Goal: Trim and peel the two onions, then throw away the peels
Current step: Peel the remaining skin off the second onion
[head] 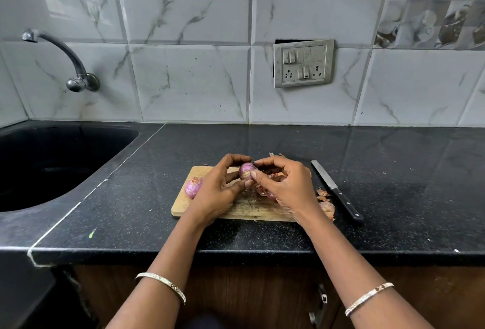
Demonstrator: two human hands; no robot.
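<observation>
- Holding a red onion (246, 170) just above the middle of the wooden cutting board (181, 206), the left hand (216, 193) curls round it from the left. Its index finger arches over the top and its thumb sits against the lower side.
- The right hand (287, 188) meets the same onion from the right. Its fingers (270, 162) are bent onto the onion's top end and its thumb presses the near side, so both hands are grasping it. Whether a strip of skin is pinched there is too small to tell.
- The held onion shows glossy purple flesh with paler patches.
- A second onion (193, 187), also purple, lies on the left part of the board, just beside the back of the left hand.
- Loose peels (326, 206), papery and brown, lie at the board's right edge and on the black speckled tabletop (262, 236) beside it. More scraps show under the right hand.
- A knife (337, 192) with a black riveted handle lies on the tabletop right of the board, blade pointing toward the wall, apart from both hands.
- A dark sink (110, 129) is set into the tabletop at the left, with a curved metal tap (63, 50) on the marble-patterned tiles above it.
- A switch-and-socket panel (303, 63) is fixed to the wall behind the board.
- Each forearm wears a thin pale bangle.
</observation>
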